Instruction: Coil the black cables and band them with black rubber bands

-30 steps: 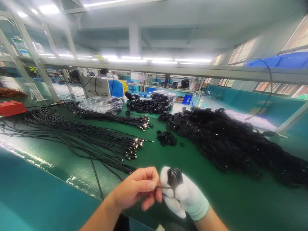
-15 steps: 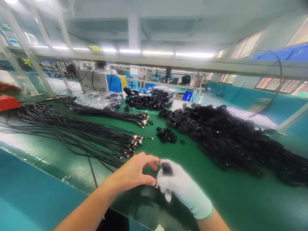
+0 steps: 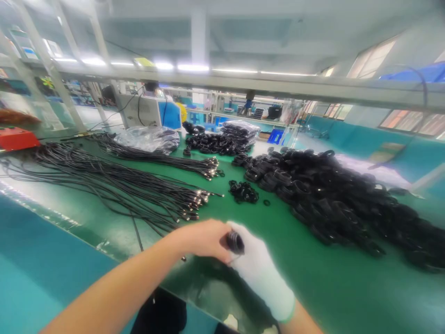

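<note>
Just above the near edge of the green work surface, a small black cable coil (image 3: pixel 235 242) sits between my two hands. My bare left hand (image 3: pixel 207 238) curls round its left side, thumb below and fingers above. From the right, my right hand (image 3: pixel 255 260), in a white glove, grips the same coil; its fingertips are partly hidden. Beyond my hands lies a small pile of black rings (image 3: pixel 243 191), with a single ring (image 3: pixel 266 202) beside it. To the left, long black cables (image 3: pixel 139 183) stretch out in a bundle, their metal connectors pointing right.
A big heap of coiled black cables (image 3: pixel 330 199) covers the right side of the table (image 3: pixel 222 211). Farther back are a second cable bundle (image 3: pixel 167 159), clear plastic bags (image 3: pixel 148 139) and more coils (image 3: pixel 215 144). A red box (image 3: pixel 17 138) stands far left.
My left hand has closed in from spread fingers onto the coil in my right hand. The coil has turned, its opening now facing right. The camera view has shifted slightly.
</note>
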The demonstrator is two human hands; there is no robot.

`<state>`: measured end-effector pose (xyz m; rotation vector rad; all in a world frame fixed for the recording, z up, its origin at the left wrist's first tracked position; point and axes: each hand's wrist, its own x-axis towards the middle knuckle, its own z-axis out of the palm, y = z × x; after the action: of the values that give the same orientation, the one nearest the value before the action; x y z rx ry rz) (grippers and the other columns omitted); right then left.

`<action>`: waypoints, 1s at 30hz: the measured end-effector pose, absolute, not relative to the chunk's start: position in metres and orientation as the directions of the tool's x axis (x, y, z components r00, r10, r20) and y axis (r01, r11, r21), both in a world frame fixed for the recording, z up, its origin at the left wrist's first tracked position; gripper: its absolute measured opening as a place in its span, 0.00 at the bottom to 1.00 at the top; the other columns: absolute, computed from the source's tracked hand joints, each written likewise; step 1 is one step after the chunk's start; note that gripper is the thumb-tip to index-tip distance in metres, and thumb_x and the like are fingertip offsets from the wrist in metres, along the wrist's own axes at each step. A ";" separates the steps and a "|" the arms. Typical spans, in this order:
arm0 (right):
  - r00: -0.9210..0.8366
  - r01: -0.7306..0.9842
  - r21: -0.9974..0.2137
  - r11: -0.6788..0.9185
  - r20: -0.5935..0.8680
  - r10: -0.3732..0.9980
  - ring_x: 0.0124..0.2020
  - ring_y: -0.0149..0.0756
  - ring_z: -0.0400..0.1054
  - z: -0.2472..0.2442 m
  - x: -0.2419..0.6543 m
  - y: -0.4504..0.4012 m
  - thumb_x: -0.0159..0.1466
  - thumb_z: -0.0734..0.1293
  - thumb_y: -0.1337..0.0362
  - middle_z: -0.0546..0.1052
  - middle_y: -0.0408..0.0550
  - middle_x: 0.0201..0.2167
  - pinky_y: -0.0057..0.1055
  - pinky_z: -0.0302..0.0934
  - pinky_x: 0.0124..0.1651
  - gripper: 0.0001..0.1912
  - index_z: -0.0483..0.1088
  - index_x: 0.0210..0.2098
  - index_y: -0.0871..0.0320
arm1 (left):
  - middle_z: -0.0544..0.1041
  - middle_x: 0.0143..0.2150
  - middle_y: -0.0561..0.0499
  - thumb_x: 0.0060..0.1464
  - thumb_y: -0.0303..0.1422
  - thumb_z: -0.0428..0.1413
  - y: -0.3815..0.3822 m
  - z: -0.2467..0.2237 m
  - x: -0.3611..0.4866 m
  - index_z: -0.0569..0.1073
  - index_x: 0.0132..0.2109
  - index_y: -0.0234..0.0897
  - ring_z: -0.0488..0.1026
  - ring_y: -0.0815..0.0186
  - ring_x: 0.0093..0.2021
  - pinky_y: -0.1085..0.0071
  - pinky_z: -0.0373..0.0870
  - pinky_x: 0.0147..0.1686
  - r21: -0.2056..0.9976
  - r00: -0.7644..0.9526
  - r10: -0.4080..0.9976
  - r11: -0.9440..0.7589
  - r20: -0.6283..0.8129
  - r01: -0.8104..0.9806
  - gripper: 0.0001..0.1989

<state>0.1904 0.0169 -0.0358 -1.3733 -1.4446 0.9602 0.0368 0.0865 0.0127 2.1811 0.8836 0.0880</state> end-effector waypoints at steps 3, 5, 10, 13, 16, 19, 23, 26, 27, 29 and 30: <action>0.051 0.348 -0.930 0.118 0.144 0.988 0.37 0.40 0.68 -0.030 0.196 0.016 0.49 0.69 0.70 0.72 0.48 0.40 0.36 0.63 0.40 0.15 0.70 0.37 0.54 | 0.77 0.29 0.54 0.49 0.32 0.49 0.097 0.011 0.037 0.75 0.31 0.39 0.72 0.65 0.29 0.74 0.62 0.26 0.755 0.781 0.591 -0.414 -0.203 0.509 0.09; -0.120 0.151 -0.985 0.081 0.063 0.991 0.30 0.34 0.68 -0.027 0.202 0.013 0.47 0.70 0.71 0.68 0.49 0.48 0.30 0.64 0.28 0.17 0.69 0.37 0.53 | 0.77 0.26 0.53 0.48 0.28 0.48 0.094 0.007 0.038 0.74 0.25 0.38 0.72 0.66 0.27 0.74 0.63 0.27 0.749 0.761 0.615 -0.400 -0.207 0.528 0.11; -0.425 -0.412 -0.903 -0.118 0.076 0.902 0.14 0.24 0.61 -0.030 0.208 0.008 0.47 0.73 0.64 0.74 0.49 0.38 0.22 0.50 0.14 0.25 0.62 0.43 0.54 | 0.76 0.23 0.51 0.48 0.30 0.51 0.076 0.013 0.036 0.72 0.26 0.35 0.69 0.68 0.20 0.73 0.65 0.21 0.875 0.724 0.619 -0.116 -0.306 0.469 0.07; -0.428 -0.497 -0.862 -0.099 0.144 0.892 0.14 0.27 0.62 -0.034 0.203 0.010 0.50 0.72 0.61 0.73 0.42 0.21 0.20 0.50 0.16 0.27 0.60 0.46 0.56 | 0.75 0.25 0.50 0.46 0.32 0.56 0.072 0.023 0.036 0.71 0.32 0.33 0.71 0.69 0.23 0.72 0.70 0.26 0.963 0.656 0.706 0.183 -0.268 0.197 0.06; -0.421 -0.521 -0.849 -0.087 0.167 0.891 0.15 0.27 0.62 -0.035 0.198 0.011 0.51 0.71 0.63 0.73 0.42 0.21 0.20 0.52 0.18 0.26 0.58 0.47 0.56 | 0.73 0.25 0.51 0.44 0.30 0.59 0.072 0.024 0.040 0.70 0.34 0.31 0.72 0.69 0.25 0.71 0.71 0.30 0.956 0.635 0.735 0.292 -0.236 0.018 0.09; -0.392 -0.523 -0.849 -0.068 0.170 0.904 0.16 0.26 0.63 -0.034 0.197 0.011 0.53 0.69 0.65 0.74 0.43 0.23 0.20 0.54 0.18 0.26 0.57 0.49 0.56 | 0.73 0.33 0.50 0.46 0.28 0.57 0.073 0.018 0.044 0.70 0.36 0.33 0.72 0.69 0.30 0.69 0.72 0.35 0.970 0.592 0.796 0.225 -0.127 -0.095 0.08; -0.390 -0.489 -0.867 -0.097 0.117 0.913 0.15 0.25 0.61 -0.034 0.201 0.012 0.53 0.69 0.66 0.72 0.41 0.22 0.20 0.53 0.18 0.28 0.57 0.51 0.58 | 0.73 0.43 0.50 0.50 0.26 0.52 0.071 0.021 0.042 0.73 0.42 0.38 0.70 0.64 0.43 0.66 0.66 0.48 0.975 0.499 0.858 -0.199 0.122 0.104 0.12; -0.478 -0.464 -0.866 -0.188 0.066 0.876 0.12 0.24 0.58 -0.035 0.203 0.014 0.52 0.70 0.65 0.71 0.41 0.17 0.19 0.49 0.15 0.27 0.61 0.49 0.63 | 0.72 0.49 0.51 0.50 0.25 0.52 0.070 0.032 0.037 0.74 0.48 0.44 0.66 0.62 0.52 0.67 0.60 0.55 0.850 0.633 0.733 -0.479 0.248 0.221 0.19; -0.527 -0.460 -0.859 -0.225 0.061 0.848 0.11 0.24 0.57 -0.034 0.203 0.014 0.51 0.70 0.63 0.70 0.41 0.16 0.19 0.49 0.14 0.27 0.63 0.49 0.65 | 0.71 0.50 0.51 0.50 0.25 0.52 0.071 0.035 0.035 0.73 0.50 0.45 0.65 0.62 0.53 0.67 0.59 0.55 0.831 0.691 0.681 -0.513 0.243 0.214 0.19; -0.632 -0.446 -0.843 -0.300 0.060 0.772 0.11 0.24 0.57 -0.032 0.204 0.015 0.51 0.71 0.57 0.70 0.41 0.14 0.20 0.49 0.13 0.29 0.65 0.48 0.68 | 0.71 0.51 0.52 0.51 0.27 0.54 0.075 0.039 0.034 0.73 0.51 0.46 0.65 0.61 0.53 0.67 0.59 0.55 0.839 0.790 0.585 -0.512 0.183 0.185 0.20; -0.683 -0.437 -0.834 -0.338 0.063 0.728 0.10 0.25 0.57 -0.031 0.205 0.015 0.51 0.71 0.54 0.69 0.41 0.14 0.20 0.49 0.13 0.31 0.66 0.47 0.69 | 0.72 0.51 0.52 0.50 0.28 0.55 0.078 0.039 0.033 0.73 0.51 0.46 0.66 0.61 0.53 0.67 0.60 0.55 0.853 0.825 0.545 -0.492 0.149 0.171 0.20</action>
<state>0.2046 0.0152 -0.0307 -0.4193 -1.1482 2.0625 0.0331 0.0784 0.0390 2.0691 0.5255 0.5048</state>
